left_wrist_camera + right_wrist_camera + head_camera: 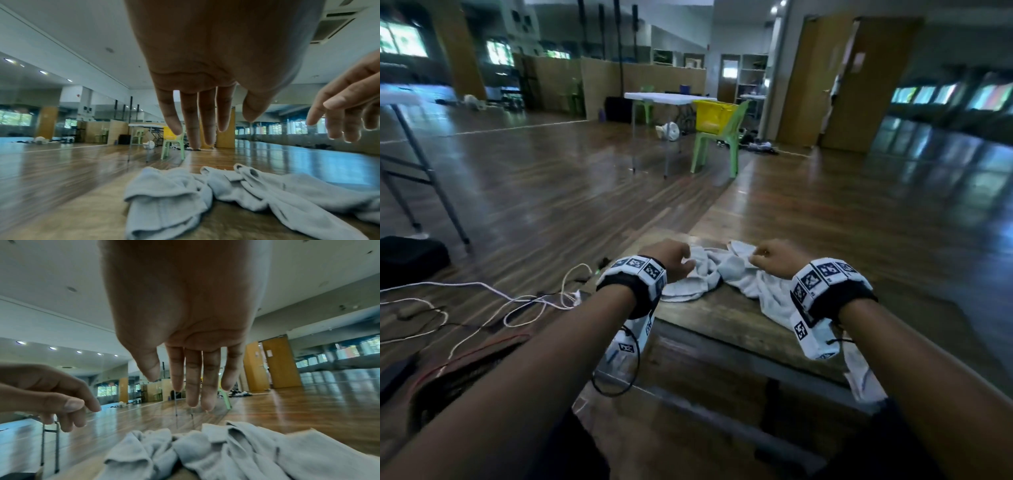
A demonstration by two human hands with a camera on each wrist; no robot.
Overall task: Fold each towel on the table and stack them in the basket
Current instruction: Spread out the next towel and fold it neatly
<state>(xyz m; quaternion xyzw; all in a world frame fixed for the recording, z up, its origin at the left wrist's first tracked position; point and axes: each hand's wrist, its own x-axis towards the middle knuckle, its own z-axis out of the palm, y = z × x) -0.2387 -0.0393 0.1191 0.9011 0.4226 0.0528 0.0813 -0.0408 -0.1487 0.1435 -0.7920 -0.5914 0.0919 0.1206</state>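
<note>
A crumpled pale towel [736,277] lies on a low wooden table [709,318], and one end hangs over the near right edge. My left hand [676,258] hovers just above its left part, fingers loose and holding nothing. My right hand [772,255] hovers over the right part, also empty. In the left wrist view the left hand [197,113] hangs fingers-down above the towel [226,194] without touching it. The right wrist view shows the same for the right hand [193,378] over the towel [205,451]. No basket is near the table.
White and red cables [482,301] trail over the wooden floor at the left, beside a black bag [410,257] and a folding table's legs [424,164]. Far ahead stand a white table [667,97] and a green chair [719,144] carrying a yellow bin [710,116].
</note>
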